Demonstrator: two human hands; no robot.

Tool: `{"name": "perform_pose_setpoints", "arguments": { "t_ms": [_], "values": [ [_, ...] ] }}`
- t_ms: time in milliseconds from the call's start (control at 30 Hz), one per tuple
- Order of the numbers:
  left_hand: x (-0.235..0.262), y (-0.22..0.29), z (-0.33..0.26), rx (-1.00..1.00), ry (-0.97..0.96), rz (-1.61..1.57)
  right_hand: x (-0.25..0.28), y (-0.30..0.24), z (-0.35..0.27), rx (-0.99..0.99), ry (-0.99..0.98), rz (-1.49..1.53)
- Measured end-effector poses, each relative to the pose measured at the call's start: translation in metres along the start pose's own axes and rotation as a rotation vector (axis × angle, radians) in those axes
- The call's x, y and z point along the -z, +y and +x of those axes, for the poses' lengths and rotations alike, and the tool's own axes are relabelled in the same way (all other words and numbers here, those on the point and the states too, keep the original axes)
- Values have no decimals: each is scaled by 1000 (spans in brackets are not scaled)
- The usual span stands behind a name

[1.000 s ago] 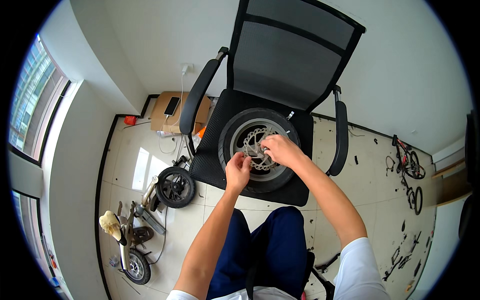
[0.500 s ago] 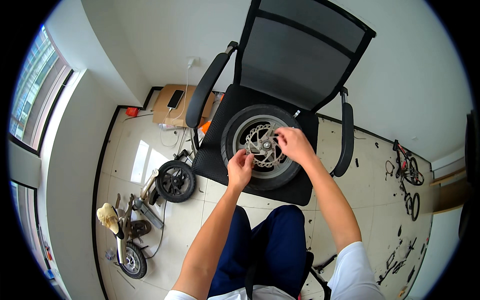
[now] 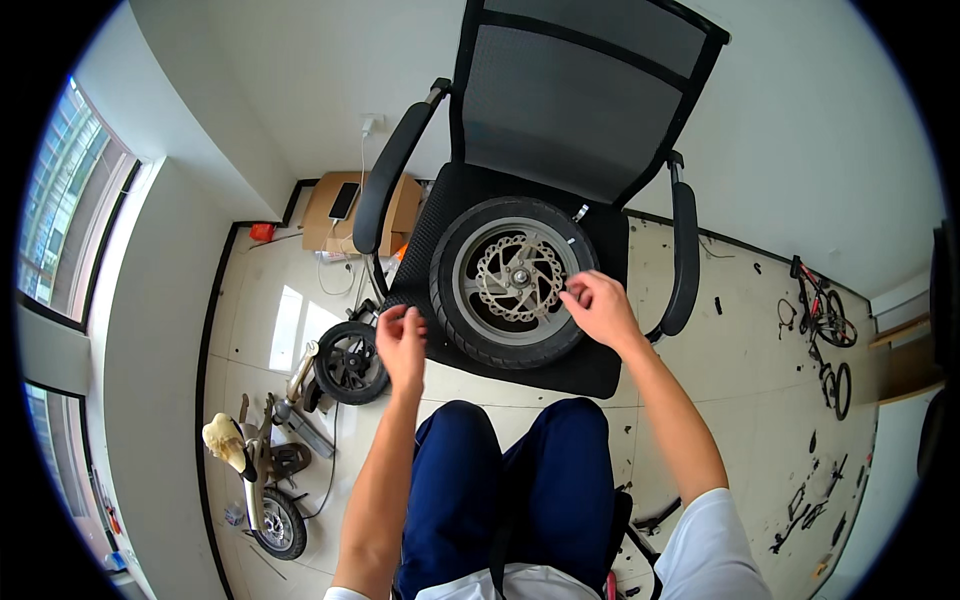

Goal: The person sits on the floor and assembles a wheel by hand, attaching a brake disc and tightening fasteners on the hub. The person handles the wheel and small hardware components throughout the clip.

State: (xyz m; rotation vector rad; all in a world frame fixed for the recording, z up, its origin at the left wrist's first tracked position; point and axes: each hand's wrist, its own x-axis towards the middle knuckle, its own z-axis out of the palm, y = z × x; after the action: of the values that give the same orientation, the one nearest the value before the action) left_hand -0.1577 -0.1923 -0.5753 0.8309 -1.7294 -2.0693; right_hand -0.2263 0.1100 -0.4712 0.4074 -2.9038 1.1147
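Note:
A wheel (image 3: 467,342) with a black tyre and grey rim lies flat on the seat of a black office chair (image 3: 440,215). A silver brake disc (image 3: 491,290) with a cut-out pattern sits at its centre, around the hub axle. Over the seat's front left corner, apart from the wheel, is my left hand (image 3: 402,352), its fingers curled together. My right hand (image 3: 604,312) hovers at the wheel's right side with thumb and forefinger drawn close. Whatever either hand may hold is too small or hidden to make out.
On the floor at left stand a small black wheel (image 3: 350,362) and a partly dismantled scooter (image 3: 262,465). A phone (image 3: 343,201) on a cardboard box (image 3: 318,222) charges by a wall cable. A red bicycle (image 3: 825,305) and scattered parts lie along the right.
My left hand has left the brake disc and moved left, past the tyre. My right hand has drawn back from the disc toward the wheel's lower right edge. The view has shifted slightly.

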Motion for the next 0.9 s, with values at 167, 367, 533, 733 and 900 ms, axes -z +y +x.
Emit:
{"name": "perform_pose_setpoints", "arguments": {
  "t_ms": [167, 367, 533, 733, 900],
  "values": [
    [69, -48, 47, 108, 120, 425, 0, 66, -90, -254, 10, 67],
    [81, -62, 85, 232, -65, 561, -60, 159, -162, -594, 180, 125],
    [70, -42, 61, 270, -133, 412, -58, 120, -149, -898, 91, 551],
    [74, -64, 14, 266, -78, 379, -34, 130, -154, -936, 32, 548],
    [79, -69, 3, 290, -46, 372, -37, 137, -153, -887, 60, 487]
  ]
}}
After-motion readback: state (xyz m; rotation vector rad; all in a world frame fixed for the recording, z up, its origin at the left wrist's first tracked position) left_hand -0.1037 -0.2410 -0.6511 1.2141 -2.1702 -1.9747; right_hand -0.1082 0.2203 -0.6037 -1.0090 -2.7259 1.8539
